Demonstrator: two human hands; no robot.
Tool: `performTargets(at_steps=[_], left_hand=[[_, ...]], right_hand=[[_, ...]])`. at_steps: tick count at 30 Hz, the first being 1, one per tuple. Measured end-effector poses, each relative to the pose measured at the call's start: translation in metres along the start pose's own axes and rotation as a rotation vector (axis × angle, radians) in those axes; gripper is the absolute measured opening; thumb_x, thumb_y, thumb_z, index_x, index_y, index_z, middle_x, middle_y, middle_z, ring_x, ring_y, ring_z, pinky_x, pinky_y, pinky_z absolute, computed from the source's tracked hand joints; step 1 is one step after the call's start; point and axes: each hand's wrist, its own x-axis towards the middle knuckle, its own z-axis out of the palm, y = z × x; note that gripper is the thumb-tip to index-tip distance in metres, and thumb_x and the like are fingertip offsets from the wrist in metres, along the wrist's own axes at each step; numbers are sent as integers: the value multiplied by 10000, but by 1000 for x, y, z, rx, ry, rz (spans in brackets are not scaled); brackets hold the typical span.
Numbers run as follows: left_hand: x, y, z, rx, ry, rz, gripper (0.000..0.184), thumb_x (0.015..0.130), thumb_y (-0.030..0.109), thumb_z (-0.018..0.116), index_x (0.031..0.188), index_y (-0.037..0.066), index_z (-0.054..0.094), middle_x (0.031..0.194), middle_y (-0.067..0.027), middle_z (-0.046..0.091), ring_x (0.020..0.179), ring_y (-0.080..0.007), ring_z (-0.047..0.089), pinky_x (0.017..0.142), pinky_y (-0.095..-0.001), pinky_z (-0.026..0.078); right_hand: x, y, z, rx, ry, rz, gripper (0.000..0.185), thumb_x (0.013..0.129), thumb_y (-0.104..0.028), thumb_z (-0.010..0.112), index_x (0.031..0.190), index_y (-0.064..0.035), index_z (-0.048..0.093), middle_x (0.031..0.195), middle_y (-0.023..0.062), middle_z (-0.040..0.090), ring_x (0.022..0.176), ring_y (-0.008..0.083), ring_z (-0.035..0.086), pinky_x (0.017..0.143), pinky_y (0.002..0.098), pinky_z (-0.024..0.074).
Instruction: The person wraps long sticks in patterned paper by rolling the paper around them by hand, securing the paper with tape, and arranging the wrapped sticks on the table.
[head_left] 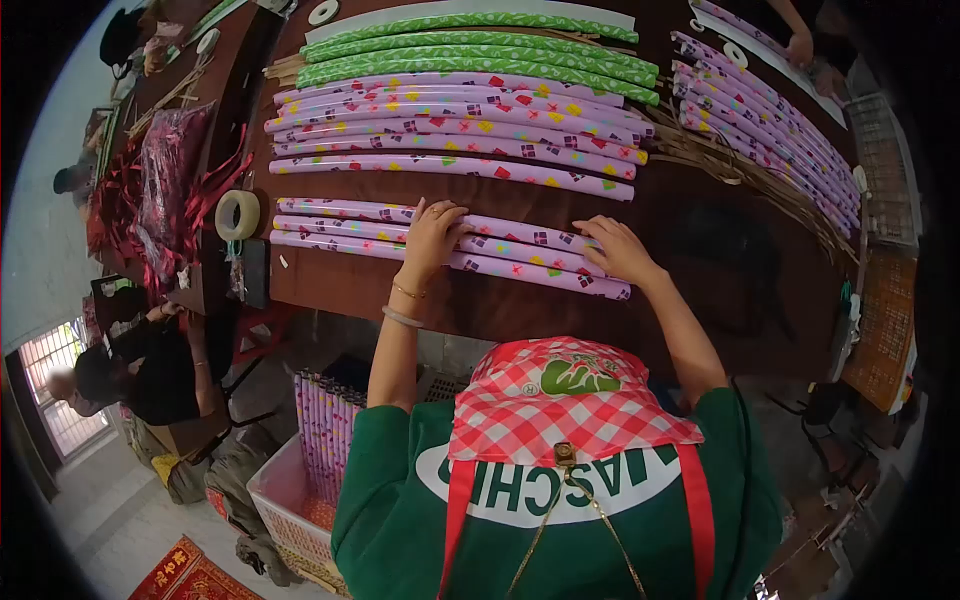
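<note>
Several purple patterned rolls (540, 270) lie side by side near the front edge of the brown table. My left hand (434, 238) rests across them left of their middle, its fingers bent over the upper rolls. Toward their right end, my right hand (618, 250) touches the same rolls with its fingers spread. Behind them lies a larger group of purple rolls (450, 165), and behind those are green patterned rolls (480, 70). What is under my left fingers is hidden.
A tape roll (238, 215) sits at the table's left edge. More purple rolls (760, 130) and brown strips (700, 155) lie at the right. A crate (290, 505) holding upright rolls stands on the floor. Another person (165, 375) is at the left.
</note>
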Motion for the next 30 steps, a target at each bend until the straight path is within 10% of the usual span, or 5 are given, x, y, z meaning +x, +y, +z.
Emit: performTargets(at_steps=[6,13,20,30], left_hand=[[-1,1,-4,62,15,57,349,819,231,592,1139,98,553,1201,-89,512,1184,-265,438,1028,-462,270],[-11,41,-19,74,-203,127,898,667,558,644,1364,99,314,1392,-113,321,1315,-291,254,1067,-467,182],[-16,39,-7,167,-243,127,1014,533,535,733,1352,106,317,1336,-101,359,1276,-301,283,1068,-466,205],[-18,37,-4,139,-190,137,1053,521,557,717,1373,108,293,1394,-99,317,1319,-277,240,1067,-457,205]], right_hand=[[-41,2,-21,36,-5,191,614,725,-254,663,1268,-94,427,1130,103,487,1058,285,467,897,387,374],[-62,-7,-6,-49,33,83,1021,583,-234,782,1402,-79,192,1312,181,353,1204,356,357,1044,415,268],[-62,-6,2,56,-15,97,1016,589,-198,776,1401,-62,181,1365,184,305,1263,358,293,1070,414,231],[-64,1,56,393,659,322,565,810,-204,582,1298,-34,353,1340,154,364,1256,293,340,1050,372,245]])
